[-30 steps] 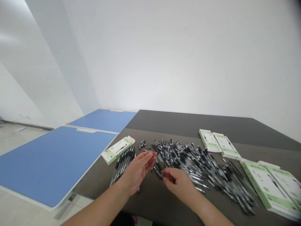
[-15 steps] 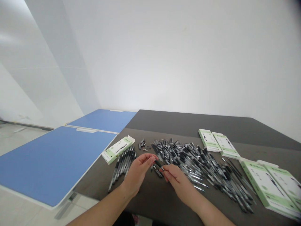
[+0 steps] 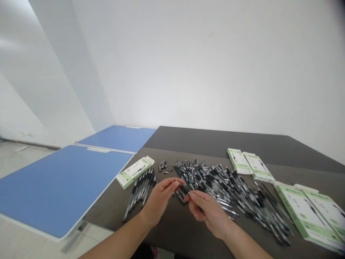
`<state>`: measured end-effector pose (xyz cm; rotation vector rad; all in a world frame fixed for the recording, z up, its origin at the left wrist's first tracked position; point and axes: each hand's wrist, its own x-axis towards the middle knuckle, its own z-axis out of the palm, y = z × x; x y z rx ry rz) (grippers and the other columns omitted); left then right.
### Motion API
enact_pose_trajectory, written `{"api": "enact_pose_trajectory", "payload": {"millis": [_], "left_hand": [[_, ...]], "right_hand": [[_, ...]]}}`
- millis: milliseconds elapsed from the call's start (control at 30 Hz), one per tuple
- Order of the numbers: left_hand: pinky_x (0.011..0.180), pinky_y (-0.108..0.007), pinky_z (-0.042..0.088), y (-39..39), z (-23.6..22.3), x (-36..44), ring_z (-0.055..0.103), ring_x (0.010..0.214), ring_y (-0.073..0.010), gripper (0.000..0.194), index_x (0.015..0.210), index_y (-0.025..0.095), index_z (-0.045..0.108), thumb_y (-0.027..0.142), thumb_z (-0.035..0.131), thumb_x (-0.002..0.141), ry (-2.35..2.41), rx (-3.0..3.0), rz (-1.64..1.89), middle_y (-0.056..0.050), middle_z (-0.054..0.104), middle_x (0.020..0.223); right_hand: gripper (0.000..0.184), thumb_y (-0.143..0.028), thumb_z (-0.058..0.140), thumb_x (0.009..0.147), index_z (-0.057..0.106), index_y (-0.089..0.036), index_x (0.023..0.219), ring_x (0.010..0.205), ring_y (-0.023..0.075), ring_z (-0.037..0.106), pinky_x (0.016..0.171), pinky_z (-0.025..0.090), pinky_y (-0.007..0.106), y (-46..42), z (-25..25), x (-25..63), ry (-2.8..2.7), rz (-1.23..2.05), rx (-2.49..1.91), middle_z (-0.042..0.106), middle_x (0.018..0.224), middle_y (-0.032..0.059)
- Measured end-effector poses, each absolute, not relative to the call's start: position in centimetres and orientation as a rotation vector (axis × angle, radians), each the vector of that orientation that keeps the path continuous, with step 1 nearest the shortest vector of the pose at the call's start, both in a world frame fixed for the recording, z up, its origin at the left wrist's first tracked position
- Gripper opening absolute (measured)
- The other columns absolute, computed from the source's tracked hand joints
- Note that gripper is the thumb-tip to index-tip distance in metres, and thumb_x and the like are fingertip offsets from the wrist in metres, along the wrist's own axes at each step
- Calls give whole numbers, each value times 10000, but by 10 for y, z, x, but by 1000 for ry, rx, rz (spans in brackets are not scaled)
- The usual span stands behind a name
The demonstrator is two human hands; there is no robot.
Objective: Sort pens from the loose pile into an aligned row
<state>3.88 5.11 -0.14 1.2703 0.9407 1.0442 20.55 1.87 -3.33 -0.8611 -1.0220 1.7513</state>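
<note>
My left hand [image 3: 159, 198] pinches one end of a black-gripped pen [image 3: 183, 188] between thumb and fingertips. At the pen's other end, the fingers of my right hand [image 3: 205, 209] are closed round it, hiding that part. Whether the pen is whole or in parts, I cannot tell. A large heap of clear and black pen pieces [image 3: 215, 181] spreads just behind and right of my hands. Several small dark pieces [image 3: 180, 197] lie on the table under the held pen. To the left of my left hand, a row of pens [image 3: 139, 189] lies side by side.
A green-and-white pen box [image 3: 136, 171] rests at the dark table's [image 3: 188, 239] left edge. More boxes lie at the right, two farther back [image 3: 239, 160] and two nearer [image 3: 309, 214]. Small caps [image 3: 162, 165] sit behind my hands. Blue-topped tables [image 3: 67, 183] adjoin on the left.
My right hand has shifted slightly along the pen and its fingers curl more tightly. The pen lies a little flatter between my hands; my left hand has barely moved.
</note>
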Motion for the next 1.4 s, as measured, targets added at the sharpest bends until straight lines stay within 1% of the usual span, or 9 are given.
{"api": "enact_pose_trajectory", "payload": {"millis": [100,300,467,667,833,933,1067,1233,1400], "left_hand": [[826,-256,411,50,0,41,575,868,-161,209,890,184,680,333,556,813,991,1309,1066,-19,684,889],[823,-264,416,51,0,43,576,870,-169,222,886,176,675,343,550,810,961,1337,1054,-24,681,887],[793,-274,425,48,4,43,578,842,-178,227,877,182,673,350,535,812,1050,1451,1053,-19,678,857],[795,-258,426,42,11,43,590,835,-172,206,845,184,675,340,545,808,1002,1506,1038,-14,680,841],[791,-263,428,41,15,41,592,835,-178,215,870,197,668,346,522,817,1072,1561,1056,-16,683,856],[761,-256,435,40,16,43,588,802,-171,214,851,191,668,349,528,813,1046,1540,1048,-14,675,816],[765,-264,437,42,13,45,584,799,-173,236,840,168,664,359,529,810,996,1512,1041,-26,665,811],[779,-276,435,47,2,46,580,820,-183,259,849,180,660,379,497,822,1084,1500,1054,-23,667,828],[781,-274,443,44,-2,53,579,801,-175,258,835,172,656,383,509,821,992,1409,1048,-30,656,817]], "right_hand": [[316,-389,712,685,592,-171,879,455,40,299,413,150,184,20,-34,205,-1037,1523,-1011,473,570,-65],[387,-513,526,804,609,-137,836,375,36,202,384,118,201,20,-33,206,-1035,1772,-871,369,459,-82],[341,-423,717,665,616,-176,879,454,44,331,404,168,183,21,-33,203,-1117,1459,-1041,473,587,-57],[319,-457,525,824,613,-151,828,381,39,182,372,116,196,15,-33,206,-1054,1855,-771,358,463,-83],[312,-373,730,664,613,-185,885,509,62,386,414,228,173,18,-33,202,-1134,1464,-964,515,640,-39],[269,-414,645,744,620,-149,786,443,49,309,401,177,180,16,-32,204,-1094,1611,-934,423,508,-61],[324,-461,521,822,596,-146,818,367,34,178,371,117,196,13,-31,205,-1037,1867,-779,361,459,-86],[271,-409,669,713,614,-178,844,467,60,345,410,205,194,19,-34,199,-1216,1412,-1067,467,567,-54],[251,-417,589,788,577,-167,784,349,24,165,363,102,194,17,-34,204,-973,1898,-839,321,461,-107]]}}
